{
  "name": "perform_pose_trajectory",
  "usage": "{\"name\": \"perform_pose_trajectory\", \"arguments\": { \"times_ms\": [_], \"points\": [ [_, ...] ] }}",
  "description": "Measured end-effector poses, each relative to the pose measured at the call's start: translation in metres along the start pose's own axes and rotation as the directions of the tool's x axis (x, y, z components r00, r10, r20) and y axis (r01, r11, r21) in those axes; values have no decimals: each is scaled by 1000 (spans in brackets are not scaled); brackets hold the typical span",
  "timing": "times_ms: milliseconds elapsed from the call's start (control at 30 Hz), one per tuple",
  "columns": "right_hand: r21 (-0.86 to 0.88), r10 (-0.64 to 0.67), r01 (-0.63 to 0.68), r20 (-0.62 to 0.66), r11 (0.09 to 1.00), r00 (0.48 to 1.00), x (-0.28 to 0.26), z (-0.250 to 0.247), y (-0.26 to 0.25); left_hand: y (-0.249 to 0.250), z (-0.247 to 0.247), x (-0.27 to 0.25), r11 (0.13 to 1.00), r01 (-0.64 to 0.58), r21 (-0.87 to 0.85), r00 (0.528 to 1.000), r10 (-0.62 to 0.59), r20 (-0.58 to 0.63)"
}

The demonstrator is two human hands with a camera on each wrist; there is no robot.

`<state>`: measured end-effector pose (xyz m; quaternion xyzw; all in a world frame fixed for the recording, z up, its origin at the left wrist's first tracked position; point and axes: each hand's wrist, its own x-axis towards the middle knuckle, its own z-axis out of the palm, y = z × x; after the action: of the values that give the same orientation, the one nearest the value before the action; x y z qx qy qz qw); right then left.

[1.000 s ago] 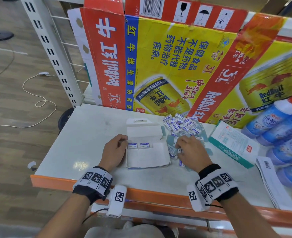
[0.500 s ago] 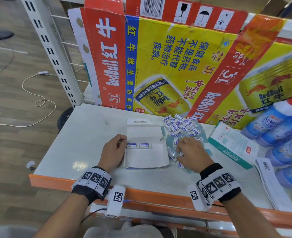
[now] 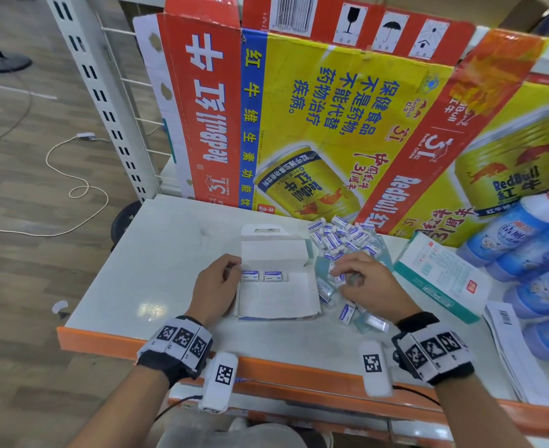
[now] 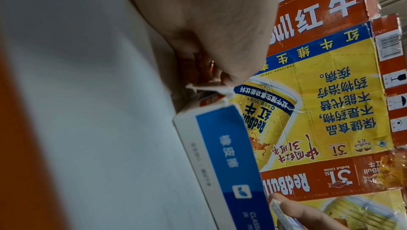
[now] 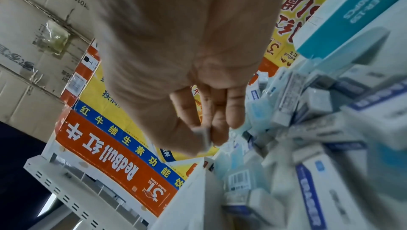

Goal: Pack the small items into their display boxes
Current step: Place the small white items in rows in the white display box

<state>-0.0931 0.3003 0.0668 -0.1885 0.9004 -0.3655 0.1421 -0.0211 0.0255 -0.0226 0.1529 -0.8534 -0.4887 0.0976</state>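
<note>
Packing has barely begun: two small white erasers with blue-printed sleeves [image 3: 261, 275] lie side by side in the upper left of the open white cardboard display box [image 3: 278, 295], and the rest of its floor is bare. A loose heap of matching small white-and-blue erasers [image 3: 342, 238] lies on the white shelf top [image 3: 156, 263] just right of and behind the box, with several strays [image 3: 347, 312] toward the front edge. By this evidence most of the job remains.

The left hand [image 3: 216, 291] steadies the box at its left wall, thumb and fingers curled onto the torn flap at its corner. The right hand [image 3: 368, 286] sits over the near edge of the heap. The right wrist view shows thumb and fingertips [image 5: 220, 129] pinched on a small pale piece, probably one eraser, though blur prevents a firm reading.

The path from heap to box is short and unobstructed, crossing only the low right wall of the box. The raised lid flap [image 3: 271, 245] stands behind the packed row and does not hinder entry from the right. A teal-and-white flat carton [image 3: 441, 276] lies to the right of the heap, and the orange front lip of the shelf [image 3: 283, 367] runs near the stray erasers, where one could be knocked off.
</note>
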Motion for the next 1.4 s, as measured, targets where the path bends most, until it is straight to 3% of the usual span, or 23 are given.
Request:
{"name": "perform_pose_trajectory", "arguments": {
  "times_ms": [167, 367, 567, 833, 1400],
  "points": [
    [-68, -51, 45, -82, 997, 995, 7, 15, -2, 1, 0, -1, 1000, -2, -8, 1000, 2, -1],
    [-113, -207, 202, -36, 973, 978, 17, 27, -14, 1, 0, -2, 1000, -1, -7, 1000, 1, -10],
    [-343, -259, 263, 59, 902, 964, 32, 43, -23, -1, 2, -1, 1000, -5, -10, 1000, 5, -11],
    [-483, -204, 263, 170, 835, 964, 45, 52, -24, -2, 3, 0, 1000, -2, -29, 1000, 2, -14],
    [-573, -203, 290, 212, 766, 956, 49, 57, -24, -1, 1, -2, 1000, -26, -17, 1000, 26, -2]
  ]
}}
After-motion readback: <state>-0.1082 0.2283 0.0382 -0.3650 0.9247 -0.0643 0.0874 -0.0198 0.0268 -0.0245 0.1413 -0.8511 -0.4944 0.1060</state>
